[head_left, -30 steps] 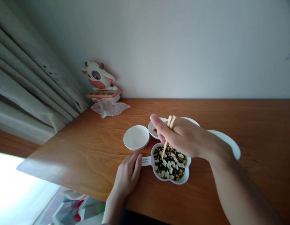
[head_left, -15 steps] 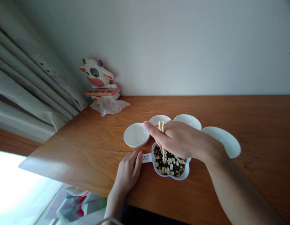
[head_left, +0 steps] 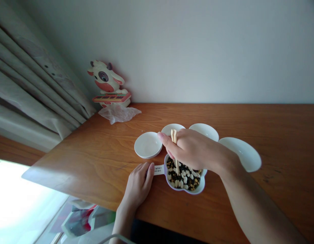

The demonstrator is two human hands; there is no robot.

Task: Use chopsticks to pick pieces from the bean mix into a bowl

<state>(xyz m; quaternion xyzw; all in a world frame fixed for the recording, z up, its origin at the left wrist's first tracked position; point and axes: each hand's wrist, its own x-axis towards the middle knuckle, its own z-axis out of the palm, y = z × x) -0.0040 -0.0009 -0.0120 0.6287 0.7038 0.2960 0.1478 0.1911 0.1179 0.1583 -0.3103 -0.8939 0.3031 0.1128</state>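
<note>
My left hand (head_left: 138, 183) is closed around the short handle (head_left: 159, 169) of a wavy-edged bowl with a pale purple rim (head_left: 195, 192). Dark grains, small yellow kernels and larger pale pieces like split peanuts (head_left: 183, 178) fill the bowl. Pinched in my right hand (head_left: 197, 149) is a pair of wooden chopsticks (head_left: 173, 136), held upright with the tips down among the mix. My right hand hides the bowl's far right part. Beyond it, several white bowls stand in an arc: one at left (head_left: 148, 145), two partly covered behind the hand, one at right (head_left: 242, 152).
A cow-shaped toy keyboard (head_left: 110, 84) stands at the back left of the wooden table (head_left: 96, 162), with a crumpled clear plastic bag (head_left: 118, 113) before it. Grey curtains (head_left: 32, 78) hang at left. The wall (head_left: 197, 51) borders the table's far edge.
The chopsticks and right hand have shifted only very slightly, the tips still in the mix. The left hand stays on the handle. The whole view has moved a little.
</note>
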